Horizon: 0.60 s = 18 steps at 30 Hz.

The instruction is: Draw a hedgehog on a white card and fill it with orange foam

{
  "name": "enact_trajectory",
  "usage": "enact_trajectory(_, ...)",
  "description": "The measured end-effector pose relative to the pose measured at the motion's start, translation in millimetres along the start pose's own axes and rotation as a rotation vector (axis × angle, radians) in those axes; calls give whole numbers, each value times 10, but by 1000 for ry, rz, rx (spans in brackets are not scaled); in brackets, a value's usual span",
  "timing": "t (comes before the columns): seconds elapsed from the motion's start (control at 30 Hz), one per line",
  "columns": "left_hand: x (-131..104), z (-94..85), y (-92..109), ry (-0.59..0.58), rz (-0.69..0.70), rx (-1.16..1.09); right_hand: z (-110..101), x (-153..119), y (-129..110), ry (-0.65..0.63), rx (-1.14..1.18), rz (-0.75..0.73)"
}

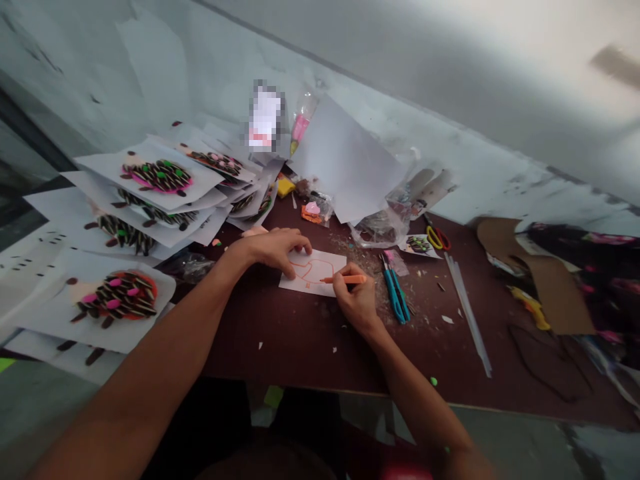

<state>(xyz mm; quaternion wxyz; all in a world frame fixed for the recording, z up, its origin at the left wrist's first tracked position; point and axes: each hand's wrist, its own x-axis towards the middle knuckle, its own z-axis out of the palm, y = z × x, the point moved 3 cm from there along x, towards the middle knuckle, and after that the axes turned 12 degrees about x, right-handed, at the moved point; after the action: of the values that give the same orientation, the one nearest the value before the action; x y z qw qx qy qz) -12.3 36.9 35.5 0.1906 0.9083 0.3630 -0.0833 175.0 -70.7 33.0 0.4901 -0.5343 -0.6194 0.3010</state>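
Note:
A small white paper (324, 261) with an orange outline drawn on it lies on the dark brown table (300, 340). My left hand (273, 248) presses flat on the paper's left edge. My right hand (354, 299) grips an orange marker (345, 279), and the marker's tip rests on the paper. Blue-handled scissors (396, 291) lie just right of my right hand.
Sheets with seed-and-clay craft pictures (123, 297) are stacked at the left. A large white sheet (345, 160), plastic bags and yellow-red scissors (437, 237) crowd the back by the wall. Brown cardboard (547, 280) lies at the right. A long clear strip (467, 310) and paper scraps dot the table.

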Motion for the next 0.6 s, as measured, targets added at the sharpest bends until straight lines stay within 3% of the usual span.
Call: enact_trajectory(0.6, 12, 8, -12, 1, 26, -7, 21, -10, 19, -79, -54, 20)
